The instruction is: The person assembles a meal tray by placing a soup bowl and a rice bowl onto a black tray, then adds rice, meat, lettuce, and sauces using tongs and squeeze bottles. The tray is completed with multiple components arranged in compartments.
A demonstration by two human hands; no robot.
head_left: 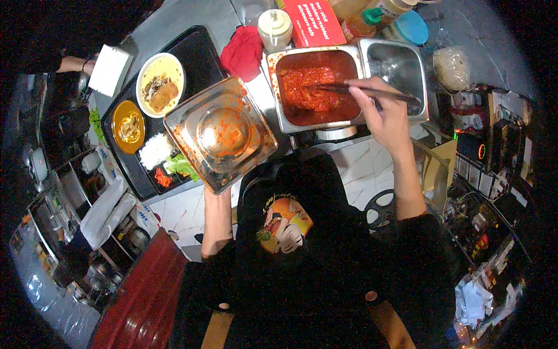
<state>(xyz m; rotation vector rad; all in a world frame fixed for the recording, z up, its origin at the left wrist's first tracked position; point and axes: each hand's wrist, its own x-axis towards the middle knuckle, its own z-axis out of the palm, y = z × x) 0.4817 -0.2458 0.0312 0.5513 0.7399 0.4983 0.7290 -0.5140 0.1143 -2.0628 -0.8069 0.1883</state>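
My left hand point(217, 200) holds up a clear steel-looking lid point(222, 131) smeared with red sauce; its fingers are hidden beneath. The lid is tilted over the right edge of a black tray point(200, 49). My right hand point(386, 116) grips what look like dark chopsticks point(372, 92), their tips in red sauced kimchi point(308, 87) inside a rectangular steel pan point(349, 58). On the tray stand a white bowl point(161, 85) of brown-topped food and a yellow bowl point(128, 127). White shreds point(156, 150), lettuce point(181, 166) and a small orange-red heap point(163, 177) lie nearby.
Beside the pan is a second steel pan point(395, 61). Behind stand a squeeze bottle point(275, 30), a red box point(314, 22), a red cloth point(242, 53) and a green-capped bottle point(363, 23). Another person's hand point(75, 65) is near a white box point(110, 71) at far left.
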